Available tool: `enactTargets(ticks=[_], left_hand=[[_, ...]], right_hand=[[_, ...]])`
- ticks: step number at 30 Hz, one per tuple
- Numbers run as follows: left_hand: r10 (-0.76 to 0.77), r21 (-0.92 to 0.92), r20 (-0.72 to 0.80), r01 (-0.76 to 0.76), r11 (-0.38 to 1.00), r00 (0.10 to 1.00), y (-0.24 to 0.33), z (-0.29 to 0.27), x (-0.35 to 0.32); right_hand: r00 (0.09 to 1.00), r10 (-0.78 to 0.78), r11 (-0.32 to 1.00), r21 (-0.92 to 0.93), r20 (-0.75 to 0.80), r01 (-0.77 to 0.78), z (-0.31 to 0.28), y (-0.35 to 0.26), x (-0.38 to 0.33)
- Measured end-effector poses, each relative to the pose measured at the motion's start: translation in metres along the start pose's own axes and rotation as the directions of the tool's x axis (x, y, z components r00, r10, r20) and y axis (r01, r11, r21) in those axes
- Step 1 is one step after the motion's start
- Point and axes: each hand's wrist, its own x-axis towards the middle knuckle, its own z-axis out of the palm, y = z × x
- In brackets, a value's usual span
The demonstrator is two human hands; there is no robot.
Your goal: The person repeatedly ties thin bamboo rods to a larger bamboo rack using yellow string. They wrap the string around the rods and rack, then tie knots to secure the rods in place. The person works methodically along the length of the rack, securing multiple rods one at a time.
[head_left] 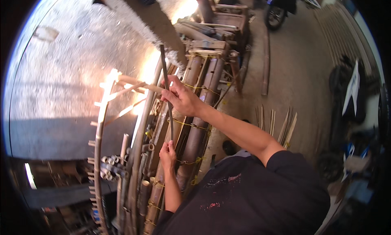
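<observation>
A long, thin dark strip (170, 123) stands nearly upright before me, its upper end leaning slightly left. My left hand (168, 155) is closed on its lower end. Higher up, my right hand (182, 97) has thumb and fingers closed around the strip's middle. A tan bamboo stick (151, 87) reaches from the left up to my right fingertips; whether they also grip it I cannot tell. Below both hands lie thick bamboo poles (196, 137) bound with yellow ties.
On the left stands a curved bamboo rail (97, 153) with short pegs, beside a concrete wall (69, 84). Split sticks (288, 127) stand upright at my right. A motorbike wheel (275, 17) is far right, and a loose pole (266, 64) lies on the floor.
</observation>
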Motion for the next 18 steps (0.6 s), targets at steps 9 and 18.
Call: enactTargets(ticks=[9,18], left_hand=[[-0.028,-0.196,0.092,0.046,0.979,0.995,0.109,0.064,0.06],[-0.145,0.289,0.076,0.118,0.95,0.986,0.133,0.118,0.116]], right_hand=[[0.841,0.537,0.837,0.167,-0.062,-0.521,-0.117,0.116,0.03],[0.635,0.716,0.697,-0.235,0.291,-0.678,-0.217,0.103,0.0]])
